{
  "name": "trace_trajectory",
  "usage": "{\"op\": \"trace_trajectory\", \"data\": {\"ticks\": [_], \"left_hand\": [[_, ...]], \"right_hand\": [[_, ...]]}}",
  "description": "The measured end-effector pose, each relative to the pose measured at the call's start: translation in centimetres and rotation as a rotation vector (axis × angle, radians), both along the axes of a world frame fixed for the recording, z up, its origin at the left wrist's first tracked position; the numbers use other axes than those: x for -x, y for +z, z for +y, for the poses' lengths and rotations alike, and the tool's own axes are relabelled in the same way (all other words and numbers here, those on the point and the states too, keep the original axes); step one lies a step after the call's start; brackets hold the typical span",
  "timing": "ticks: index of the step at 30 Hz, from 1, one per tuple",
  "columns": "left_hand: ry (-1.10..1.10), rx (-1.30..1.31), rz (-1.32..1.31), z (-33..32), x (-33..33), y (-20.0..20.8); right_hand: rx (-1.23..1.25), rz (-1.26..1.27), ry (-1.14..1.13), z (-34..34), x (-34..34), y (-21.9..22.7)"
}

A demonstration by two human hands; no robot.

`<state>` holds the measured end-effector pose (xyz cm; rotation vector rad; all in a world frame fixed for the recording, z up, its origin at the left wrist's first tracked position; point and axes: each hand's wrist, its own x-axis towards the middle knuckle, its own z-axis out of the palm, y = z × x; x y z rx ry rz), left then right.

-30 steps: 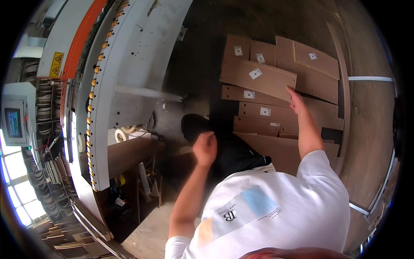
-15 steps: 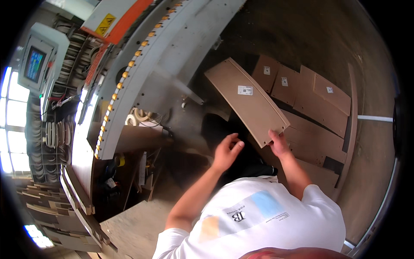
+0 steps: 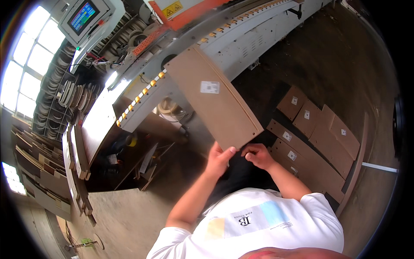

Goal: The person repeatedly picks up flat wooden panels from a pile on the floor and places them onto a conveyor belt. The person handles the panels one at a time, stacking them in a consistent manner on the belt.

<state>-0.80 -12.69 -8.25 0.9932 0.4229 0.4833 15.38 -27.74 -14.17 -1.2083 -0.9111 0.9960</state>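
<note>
A long brown wood-based panel point(image 3: 207, 103) with a white label point(image 3: 210, 87) and a groove along one long edge is held up in front of me, tilted. My left hand point(image 3: 219, 160) grips its near end, thumb on top and fingers underneath. Just right of that end, my right hand point(image 3: 258, 156) is loosely curled and apart from the panel, with nothing seen in it. The panel's far end overlaps the edge of a grey machine point(image 3: 241, 43) fitted with a row of yellow rollers point(image 3: 145, 91); whether it touches them I cannot tell.
Several labelled brown panels point(image 3: 321, 138) lie at the right beside a long strip point(image 3: 354, 159). A control screen point(image 3: 82, 17) stands at the upper left, above racks of edge-banding rolls point(image 3: 71, 95). Stacked boards point(image 3: 43, 168) fill the left side. Tape rolls point(image 3: 169, 108) sit under the machine edge.
The panel has moved left and up toward the machine. My left hand has taken hold of its near end, and my right hand has let go. The view has turned.
</note>
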Motion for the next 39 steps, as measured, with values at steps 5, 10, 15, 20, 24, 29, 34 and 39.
{"op": "trace_trajectory", "data": {"ticks": [5, 10, 15, 20, 24, 29, 34, 39], "left_hand": [[0.099, -0.067, -0.03, 8.7, 0.7, 2.2], [0.221, -0.077, -0.097, 17.8, -0.4, 3.4], [0.529, -0.235, 0.054, 20.2, -2.7, 8.8], [0.455, -0.275, 0.011, 23.6, -3.6, 9.5], [0.465, -0.255, 0.047, 24.7, -5.2, 9.5], [0.481, -0.273, 0.004, 25.4, -7.9, 8.7], [0.474, -0.293, 0.064, 24.7, -11.4, 8.9], [0.411, -0.244, -0.055, 25.0, -16.1, 8.3]], "right_hand": [[0.116, -0.442, 0.08, -0.7, 3.7, -0.6], [0.141, -0.614, 0.101, -0.4, 4.0, -0.3], [0.134, -0.574, 0.057, 0.0, 3.4, -0.2], [0.13, -0.599, 0.059, 0.5, 3.4, -0.6], [0.128, -0.58, 0.056, 0.6, 3.1, -1.1], [0.113, -0.525, 0.033, 0.8, 3.0, -1.7], [0.105, -0.501, 0.046, 0.6, 2.6, -1.8], [0.081, -0.469, 0.062, 0.1, 1.7, -1.6]]}}
